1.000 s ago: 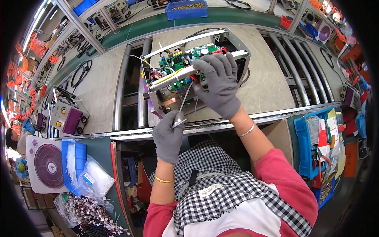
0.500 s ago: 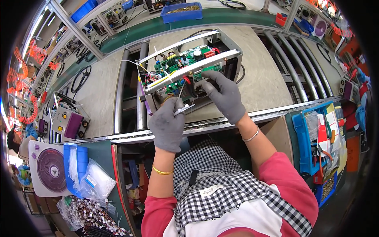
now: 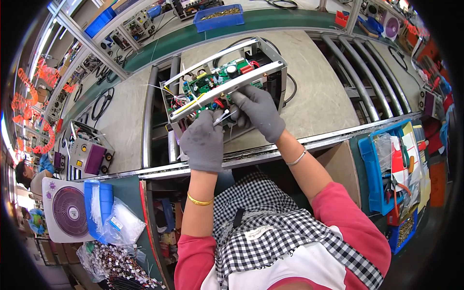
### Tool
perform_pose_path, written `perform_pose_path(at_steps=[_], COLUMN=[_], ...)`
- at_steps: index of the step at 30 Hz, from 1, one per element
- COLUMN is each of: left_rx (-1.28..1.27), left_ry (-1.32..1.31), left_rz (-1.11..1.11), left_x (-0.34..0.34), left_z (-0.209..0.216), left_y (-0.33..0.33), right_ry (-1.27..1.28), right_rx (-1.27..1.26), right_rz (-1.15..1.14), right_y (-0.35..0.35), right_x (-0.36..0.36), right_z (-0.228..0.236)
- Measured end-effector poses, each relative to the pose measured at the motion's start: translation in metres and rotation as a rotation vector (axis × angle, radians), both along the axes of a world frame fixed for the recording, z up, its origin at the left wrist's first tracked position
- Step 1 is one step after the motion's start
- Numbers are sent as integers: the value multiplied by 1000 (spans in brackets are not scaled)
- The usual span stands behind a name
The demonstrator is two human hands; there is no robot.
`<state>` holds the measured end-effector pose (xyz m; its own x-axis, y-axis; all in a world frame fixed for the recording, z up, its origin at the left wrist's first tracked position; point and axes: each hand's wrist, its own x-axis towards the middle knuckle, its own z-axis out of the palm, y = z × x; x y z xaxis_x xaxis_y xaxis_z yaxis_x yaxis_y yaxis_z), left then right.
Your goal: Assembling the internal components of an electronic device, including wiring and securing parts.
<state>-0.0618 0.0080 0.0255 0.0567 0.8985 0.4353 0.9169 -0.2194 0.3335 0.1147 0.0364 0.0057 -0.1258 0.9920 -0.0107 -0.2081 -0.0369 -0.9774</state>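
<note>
An open metal-framed machine [image 3: 261, 72] with green circuit boards and coloured wires stands on the bench in front of me. At its near side my left hand [image 3: 203, 143], in a grey glove, pinches white cable ties [image 3: 221, 117] between thumb and fingers. My right hand [image 3: 259, 112], gloved in grey too, reaches in beneath the near silver rail. Its fingers are curled together by the red and dark wires, just right of the ties. What lies between these fingertips is hidden.
Metal rollers [image 3: 360, 79] flank the board under the machine. Another purple-fronted machine [image 3: 89, 155] stands at left. A fan [image 3: 70, 210], a blue bin [image 3: 98, 205] and a heap of wire connectors [image 3: 121, 266] are lower left. A blue tool tray [image 3: 374, 179] sits at right.
My right hand has moved left and its fingers have closed in beside the left hand. My left hand has risen slightly with the ties. The machine sits a little further left in view.
</note>
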Motion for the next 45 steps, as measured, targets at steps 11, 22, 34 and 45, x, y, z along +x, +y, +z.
perform_pose_path(at_steps=[11,22,34,45], left_rx=[50,-106,-118,-132], left_ry=[-310,-684,-624,-641], left_rz=[-222,-293,-251,-249], left_x=[-10,-13,-13,-12], left_z=[-4,-22,-24,-27], left_y=[-11,-1,-1,-1], right_ry=[-494,-1134,-1114,-1115], right_rx=[756,904,1156,909], right_rz=[-203,-22,69,-22], right_y=[-19,0,10,6], right_x=[9,18,29,31], right_z=[-20,12,3,14])
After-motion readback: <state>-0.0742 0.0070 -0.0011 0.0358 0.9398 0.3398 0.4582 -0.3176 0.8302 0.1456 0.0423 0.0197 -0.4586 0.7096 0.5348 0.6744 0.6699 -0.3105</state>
